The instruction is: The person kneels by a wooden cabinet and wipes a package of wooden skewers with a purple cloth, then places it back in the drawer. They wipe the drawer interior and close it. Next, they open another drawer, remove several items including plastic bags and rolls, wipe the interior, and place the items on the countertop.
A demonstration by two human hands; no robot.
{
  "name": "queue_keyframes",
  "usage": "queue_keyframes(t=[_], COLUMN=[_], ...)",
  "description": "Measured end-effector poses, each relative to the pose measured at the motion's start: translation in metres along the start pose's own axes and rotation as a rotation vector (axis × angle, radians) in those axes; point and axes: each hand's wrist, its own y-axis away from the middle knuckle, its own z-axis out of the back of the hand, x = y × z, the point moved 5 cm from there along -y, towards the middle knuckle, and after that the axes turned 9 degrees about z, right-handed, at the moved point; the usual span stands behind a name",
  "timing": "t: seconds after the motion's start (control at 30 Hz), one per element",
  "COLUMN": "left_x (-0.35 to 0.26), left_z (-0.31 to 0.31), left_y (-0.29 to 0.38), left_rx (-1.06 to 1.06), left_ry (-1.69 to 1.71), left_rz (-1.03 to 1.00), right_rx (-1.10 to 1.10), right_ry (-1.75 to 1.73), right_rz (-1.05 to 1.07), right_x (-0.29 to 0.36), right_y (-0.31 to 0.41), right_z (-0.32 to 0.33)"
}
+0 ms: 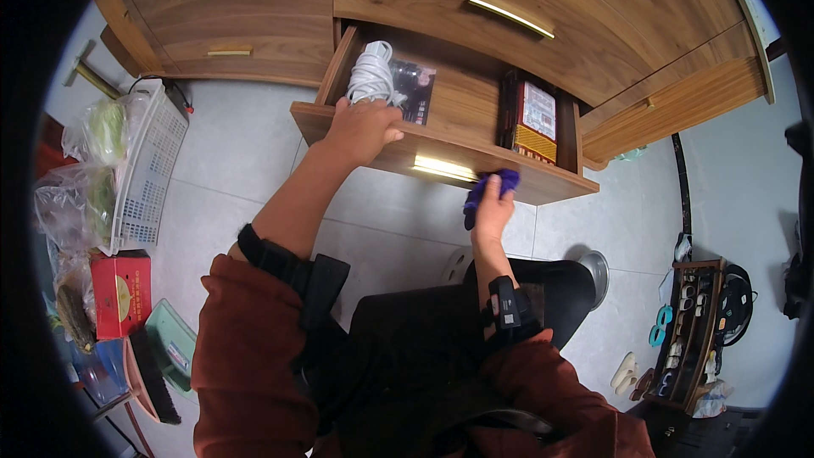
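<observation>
A wooden drawer (381,140) with a gold bar handle (444,168) stands pulled out of a wood-grain cabinet. Over the left part of its front edge lies my left hand (362,130), fingertips inside beside a coiled white cable (372,73). A dark printed packet (422,79) lies flat next to that cable. My right hand (493,207) grips a purple cloth (483,194) against the outer drawer front, just right of the handle. At the drawer's right end stand boxes, one of them red and yellow (535,121).
On the left stand a white plastic basket (149,172), a red box (121,296), a green dustpan (175,337) and a broom (152,375). A shoe rack (690,331) is at the lower right, slippers (624,370) beside it. A metal bowl (601,280) sits by the right knee.
</observation>
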Motion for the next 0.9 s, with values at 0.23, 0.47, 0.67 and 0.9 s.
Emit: queue_keyframes(t=[0.23, 0.47, 0.67, 0.9], left_x=[-0.001, 0.0, 0.001, 0.0], left_z=[-0.001, -0.003, -0.003, 0.001], left_y=[0.0, -0.001, 0.0, -0.002], left_rx=[-0.022, -0.022, -0.009, 0.045], left_ry=[0.009, -0.025, -0.027, -0.025], left_rz=[-0.01, 0.016, 0.002, 0.058], right_rx=[0.261, 0.45, 0.519, 0.302], right_ry=[0.841, 0.897, 0.908, 0.62], right_rz=[0.703, 0.818, 0.908, 0.363], right_x=[0.042, 0.062, 0.05, 0.058], right_y=[0.029, 0.056, 0.043, -0.014], right_z=[-0.037, -0.097, -0.078, 0.02])
